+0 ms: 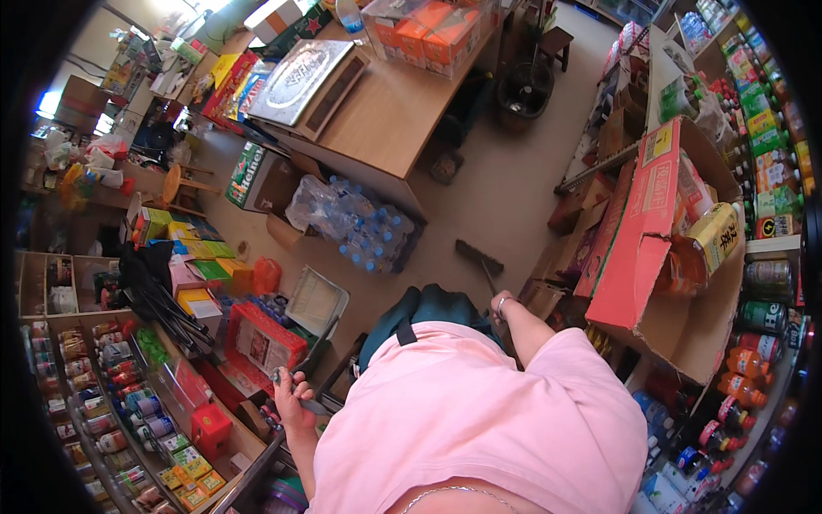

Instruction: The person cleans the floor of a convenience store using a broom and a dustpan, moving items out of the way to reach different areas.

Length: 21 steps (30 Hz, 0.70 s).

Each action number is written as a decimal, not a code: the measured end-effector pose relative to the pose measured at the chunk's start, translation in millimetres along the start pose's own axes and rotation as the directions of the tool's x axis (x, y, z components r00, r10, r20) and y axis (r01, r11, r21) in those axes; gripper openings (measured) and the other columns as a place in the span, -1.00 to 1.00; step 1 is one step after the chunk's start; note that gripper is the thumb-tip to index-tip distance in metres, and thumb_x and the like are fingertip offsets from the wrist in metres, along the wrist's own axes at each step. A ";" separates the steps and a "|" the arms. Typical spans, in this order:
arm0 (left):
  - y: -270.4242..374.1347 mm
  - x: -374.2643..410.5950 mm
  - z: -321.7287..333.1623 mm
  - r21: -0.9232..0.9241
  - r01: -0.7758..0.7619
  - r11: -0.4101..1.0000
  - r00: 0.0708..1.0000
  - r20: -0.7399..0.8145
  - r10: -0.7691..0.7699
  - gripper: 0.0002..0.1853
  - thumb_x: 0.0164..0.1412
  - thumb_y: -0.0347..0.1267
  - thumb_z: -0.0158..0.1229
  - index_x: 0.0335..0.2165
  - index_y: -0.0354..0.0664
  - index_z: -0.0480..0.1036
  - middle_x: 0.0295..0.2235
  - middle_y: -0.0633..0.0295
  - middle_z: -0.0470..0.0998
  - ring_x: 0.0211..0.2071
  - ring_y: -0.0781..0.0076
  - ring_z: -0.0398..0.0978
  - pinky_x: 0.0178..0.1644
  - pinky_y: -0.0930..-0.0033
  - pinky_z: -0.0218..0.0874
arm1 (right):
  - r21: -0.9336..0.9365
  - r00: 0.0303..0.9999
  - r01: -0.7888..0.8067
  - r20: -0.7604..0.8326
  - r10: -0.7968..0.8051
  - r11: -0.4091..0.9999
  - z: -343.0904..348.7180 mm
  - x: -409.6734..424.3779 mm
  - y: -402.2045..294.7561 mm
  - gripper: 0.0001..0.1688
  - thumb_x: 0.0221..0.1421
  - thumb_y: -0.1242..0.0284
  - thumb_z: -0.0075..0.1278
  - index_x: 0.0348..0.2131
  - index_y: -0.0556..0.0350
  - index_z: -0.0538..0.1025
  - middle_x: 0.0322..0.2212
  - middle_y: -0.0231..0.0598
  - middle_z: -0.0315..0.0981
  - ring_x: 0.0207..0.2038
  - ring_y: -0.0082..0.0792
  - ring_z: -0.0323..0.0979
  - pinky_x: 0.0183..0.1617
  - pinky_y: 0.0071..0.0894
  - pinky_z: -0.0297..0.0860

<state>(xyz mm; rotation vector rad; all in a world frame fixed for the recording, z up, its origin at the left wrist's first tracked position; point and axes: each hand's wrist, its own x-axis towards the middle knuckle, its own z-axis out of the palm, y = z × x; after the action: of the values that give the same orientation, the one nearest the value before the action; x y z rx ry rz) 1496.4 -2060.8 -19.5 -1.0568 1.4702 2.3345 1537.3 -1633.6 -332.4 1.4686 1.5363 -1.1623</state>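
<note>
My right hand (499, 305), with a bracelet at the wrist, grips the handle of a broom. The dark broom head (480, 255) rests on the floor ahead of my feet. Out to the left, my left hand (294, 401) is closed around a grey handle (313, 406). A pale tray-like pan (318, 299) with a raised grey rim stands just beyond that hand; I cannot tell whether the handle joins it. Next to the pan is a red plastic crate (264, 344).
A shrink-wrapped pack of water bottles (366, 225) lies beside a wooden counter (411, 122). To my right, a large open red carton (632, 257) holding bottles juts out. Drink shelves (767, 270) line that side; packaged goods (109, 398) fill shelves at left. A dark bucket (525, 90) stands farther ahead.
</note>
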 end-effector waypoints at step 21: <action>-67.1 13.8 -14.5 0.061 0.099 0.993 0.991 -0.101 -0.092 -0.82 0.15 -0.22 -0.01 -0.35 0.04 0.18 -0.54 0.33 0.31 -0.71 0.76 0.07 -0.66 0.70 -0.03 | -0.826 0.955 0.272 0.170 -0.242 0.494 -10.5 -25.1 -13.6 -0.68 -0.08 0.46 -0.14 -0.29 0.13 0.51 -0.39 -0.12 0.49 -0.25 -0.23 0.45 -0.19 -0.36 0.34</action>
<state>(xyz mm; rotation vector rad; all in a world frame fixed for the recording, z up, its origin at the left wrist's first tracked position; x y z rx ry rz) 1526.7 -2043.0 -80.0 -1.2116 1.4843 2.1821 1527.5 -1632.1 -303.7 0.5416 1.9369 -0.3929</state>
